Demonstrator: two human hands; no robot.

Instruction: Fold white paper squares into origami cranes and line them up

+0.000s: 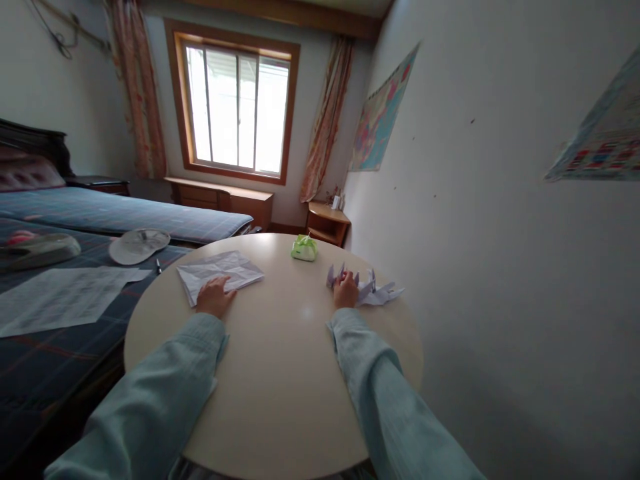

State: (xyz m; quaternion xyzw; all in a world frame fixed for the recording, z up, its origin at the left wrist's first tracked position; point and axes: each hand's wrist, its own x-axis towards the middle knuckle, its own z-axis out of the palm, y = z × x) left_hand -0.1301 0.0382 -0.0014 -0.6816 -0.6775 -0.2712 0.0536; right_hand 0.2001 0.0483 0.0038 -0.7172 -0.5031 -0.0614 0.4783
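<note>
My left hand point(215, 297) lies on the near edge of a stack of creased white paper sheets point(235, 267), on the left of a round table. Its fingers are stretched out over the paper and the table. On the right, my right hand point(346, 291) is closed with its fingertips pinched on a folded paper crane point(331, 275), partly hidden by the fingers. Several more folded paper cranes point(383, 293) with pointed tips stand bunched just to the right of this hand.
A green and white tissue pack point(304, 248) sits at the far side of the cream table point(280, 373). To the left is a bed with a cap point(139, 246), a pen point(159, 266) and printed sheets point(65, 297). A white wall rises close on the right.
</note>
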